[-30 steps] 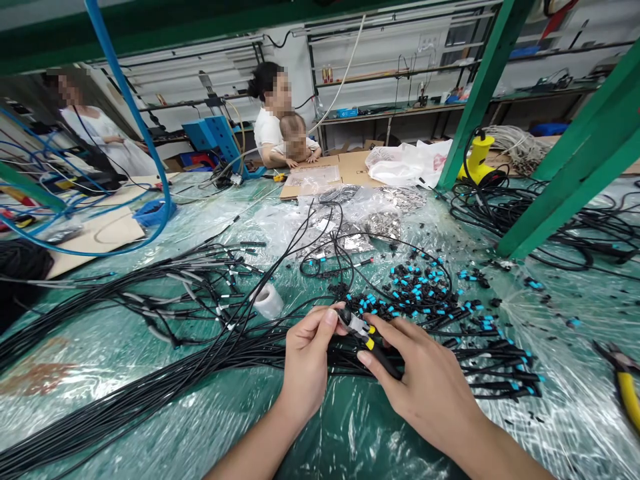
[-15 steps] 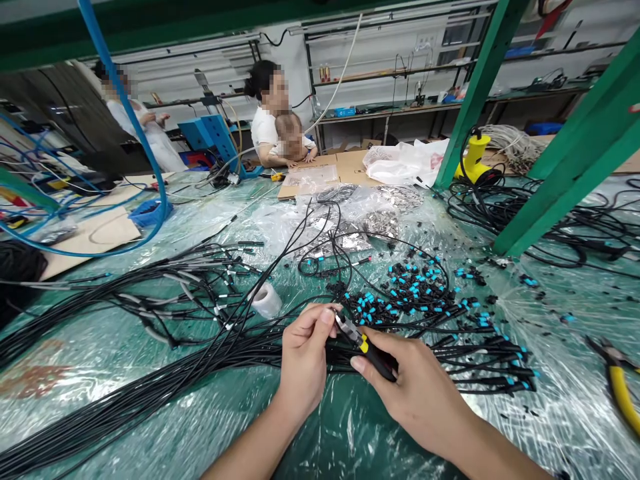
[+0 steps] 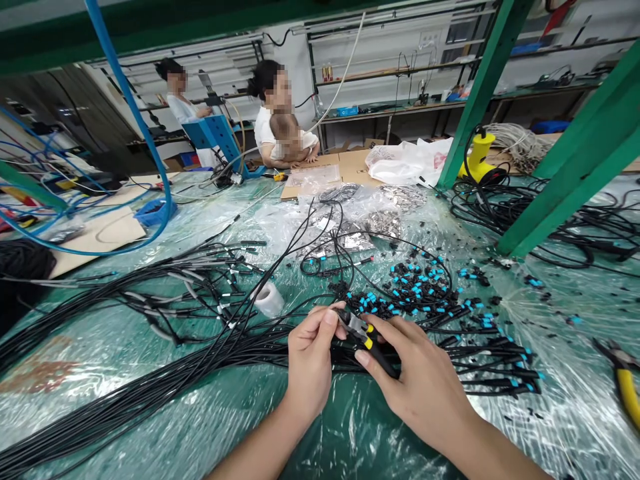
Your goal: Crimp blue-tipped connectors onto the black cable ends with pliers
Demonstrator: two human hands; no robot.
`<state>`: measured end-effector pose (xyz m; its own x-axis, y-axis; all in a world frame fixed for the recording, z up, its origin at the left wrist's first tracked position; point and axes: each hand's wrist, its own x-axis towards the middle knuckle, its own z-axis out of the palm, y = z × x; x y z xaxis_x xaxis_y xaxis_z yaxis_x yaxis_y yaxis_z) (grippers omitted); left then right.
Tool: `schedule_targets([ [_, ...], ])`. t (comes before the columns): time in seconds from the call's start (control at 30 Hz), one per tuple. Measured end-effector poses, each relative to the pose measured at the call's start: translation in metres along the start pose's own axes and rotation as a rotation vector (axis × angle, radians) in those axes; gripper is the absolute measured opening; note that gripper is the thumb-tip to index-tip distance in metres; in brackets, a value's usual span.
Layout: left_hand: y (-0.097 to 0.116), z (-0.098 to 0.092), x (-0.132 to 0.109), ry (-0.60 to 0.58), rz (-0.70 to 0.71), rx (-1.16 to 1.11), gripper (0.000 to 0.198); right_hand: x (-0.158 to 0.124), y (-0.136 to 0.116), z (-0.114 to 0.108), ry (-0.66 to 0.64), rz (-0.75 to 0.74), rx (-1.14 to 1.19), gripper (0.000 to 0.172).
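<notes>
My left hand (image 3: 311, 350) is closed in a pinch, thumb against forefinger. What lies between those fingertips is small, dark and mostly hidden. My right hand (image 3: 425, 373) grips a pair of cutting pliers (image 3: 356, 327) with black and yellow handles. Their handles stand apart, and the jaws meet the left fingertips. Beneath both hands runs a thick bundle of black cables (image 3: 200, 370). Just beyond them lies a heap of small black parts with blue bands (image 3: 415, 290). Blue-banded cable ends (image 3: 515, 370) fan out to the right.
A white roll (image 3: 269, 300) stands left of my hands. Yellow-handled pliers (image 3: 627, 393) lie at the right edge. Bags of metal parts (image 3: 370, 223) rest farther back. Green posts (image 3: 565, 160) rise on the right, and a blue hose (image 3: 135, 113) hangs left. Across the table, people (image 3: 267, 127) are present.
The pliers' handles have spread apart in my right hand. My left hand keeps its pinch. At the back left, a person has moved right, behind the blue machine. The view has shifted slightly.
</notes>
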<state>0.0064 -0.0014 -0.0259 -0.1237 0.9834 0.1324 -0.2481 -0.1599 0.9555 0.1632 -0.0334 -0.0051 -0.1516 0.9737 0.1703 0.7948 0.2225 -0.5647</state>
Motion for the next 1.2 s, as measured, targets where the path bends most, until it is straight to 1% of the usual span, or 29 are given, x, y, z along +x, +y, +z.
schedule_targets([
  [0.17,0.000,0.001,-0.002,0.022,0.022,0.086,0.035,-0.001,0.002,0.001,0.023,-0.013,-0.024,0.045],
  [0.27,0.003,0.001,-0.002,0.033,0.094,0.183,0.036,-0.002,0.001,0.001,0.011,-0.017,-0.021,0.045],
  [0.37,0.007,-0.002,-0.002,0.010,0.185,0.304,0.035,-0.003,0.001,0.001,0.002,-0.022,-0.032,0.045],
  [0.47,0.009,-0.004,-0.001,-0.009,0.226,0.374,0.033,-0.001,0.002,-0.001,-0.017,-0.014,-0.041,0.044],
  [0.6,0.008,-0.005,-0.001,-0.025,0.232,0.392,0.031,0.000,0.002,-0.003,-0.056,-0.004,-0.032,0.041],
  [0.7,0.008,-0.006,-0.001,-0.033,0.234,0.394,0.031,-0.001,0.000,-0.005,-0.089,0.010,0.013,0.036],
  [0.83,0.008,-0.006,0.001,-0.038,0.239,0.387,0.032,-0.002,-0.003,-0.006,-0.118,0.013,0.081,0.034],
  [0.97,0.006,-0.006,0.001,-0.040,0.236,0.367,0.033,-0.001,-0.005,-0.009,-0.141,0.017,0.124,0.035],
  [1.2,0.004,-0.006,-0.001,-0.054,0.220,0.312,0.031,-0.002,-0.003,-0.008,-0.132,0.016,0.127,0.037],
])
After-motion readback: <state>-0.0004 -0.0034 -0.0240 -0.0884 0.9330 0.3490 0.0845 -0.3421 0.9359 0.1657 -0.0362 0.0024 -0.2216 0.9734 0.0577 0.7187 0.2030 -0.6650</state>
